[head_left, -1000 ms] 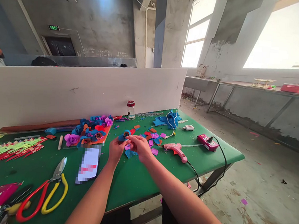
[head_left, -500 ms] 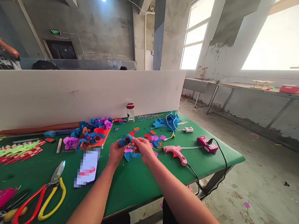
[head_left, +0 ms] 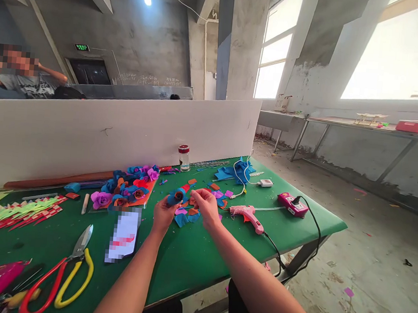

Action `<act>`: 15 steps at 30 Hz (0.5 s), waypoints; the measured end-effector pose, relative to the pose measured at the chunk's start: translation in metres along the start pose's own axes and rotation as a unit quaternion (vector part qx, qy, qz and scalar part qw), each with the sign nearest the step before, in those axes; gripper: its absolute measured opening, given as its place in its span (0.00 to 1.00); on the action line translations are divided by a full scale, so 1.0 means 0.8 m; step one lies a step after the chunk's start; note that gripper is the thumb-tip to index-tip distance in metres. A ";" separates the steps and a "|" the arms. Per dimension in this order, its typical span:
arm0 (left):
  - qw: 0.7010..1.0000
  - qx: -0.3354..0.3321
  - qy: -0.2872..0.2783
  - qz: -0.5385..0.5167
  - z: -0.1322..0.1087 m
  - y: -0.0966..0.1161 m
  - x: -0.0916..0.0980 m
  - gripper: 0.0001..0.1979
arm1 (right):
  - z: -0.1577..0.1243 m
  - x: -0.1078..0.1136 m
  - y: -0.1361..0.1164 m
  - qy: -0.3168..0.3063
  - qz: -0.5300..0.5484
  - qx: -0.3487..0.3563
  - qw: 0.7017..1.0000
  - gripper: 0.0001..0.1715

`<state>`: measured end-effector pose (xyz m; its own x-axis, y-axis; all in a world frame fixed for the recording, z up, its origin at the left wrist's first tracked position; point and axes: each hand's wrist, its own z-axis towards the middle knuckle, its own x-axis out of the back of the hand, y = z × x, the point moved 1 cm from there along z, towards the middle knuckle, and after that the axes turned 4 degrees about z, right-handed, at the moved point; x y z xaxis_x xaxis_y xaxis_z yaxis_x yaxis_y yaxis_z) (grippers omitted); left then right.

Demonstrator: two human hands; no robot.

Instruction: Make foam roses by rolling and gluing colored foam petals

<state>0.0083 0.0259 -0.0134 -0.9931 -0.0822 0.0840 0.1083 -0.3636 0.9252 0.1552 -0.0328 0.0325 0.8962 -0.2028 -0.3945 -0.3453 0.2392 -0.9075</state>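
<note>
My left hand (head_left: 163,215) is closed around a blue paper flower (head_left: 176,197) with a dark brown centre, held above the green table. Just to its right, my right hand (head_left: 207,207) has its fingers pinched together, a small gap away from the petals. Whatever may be between those fingertips is too small to make out. Under and behind the hands lie loose paper petals (head_left: 193,218) in blue, orange, red and purple. A pink glue gun (head_left: 248,216) rests to the right of my right hand.
Finished paper flowers (head_left: 120,201) lie left of my hands, above a phone (head_left: 125,236) and open scissors (head_left: 74,261). A lidded glass jar (head_left: 184,159) stands by the white partition (head_left: 124,135). A power strip (head_left: 292,205) with a black cable sits near the right edge.
My right hand has drawn back from the flower slightly to the right, opening a gap. The flower is tilted a little differently in my left hand. Behind the partition, a person shows more fully.
</note>
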 end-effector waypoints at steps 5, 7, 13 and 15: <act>0.998 -0.051 0.018 0.027 0.001 -0.007 0.003 0.06 | -0.012 -0.001 0.016 -0.050 -0.053 -0.025 0.997 0.19; 0.995 -0.080 0.023 0.047 0.000 -0.007 0.004 0.06 | -0.014 -0.006 0.021 -0.048 -0.086 -0.020 0.995 0.17; 0.989 -0.110 0.028 0.091 -0.005 0.004 0.006 0.07 | -0.015 -0.015 0.020 0.002 -0.126 -0.018 0.992 0.10; 0.988 -0.119 0.025 0.098 -0.007 0.007 0.006 0.04 | -0.014 -0.014 0.019 0.012 -0.119 -0.015 0.993 0.09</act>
<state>0.0047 0.0187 -0.0099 -0.9489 -0.2165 0.2298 0.3126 -0.5426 0.7797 0.1365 -0.0374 0.0215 0.9466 -0.2732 -0.1713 -0.1328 0.1536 -0.9792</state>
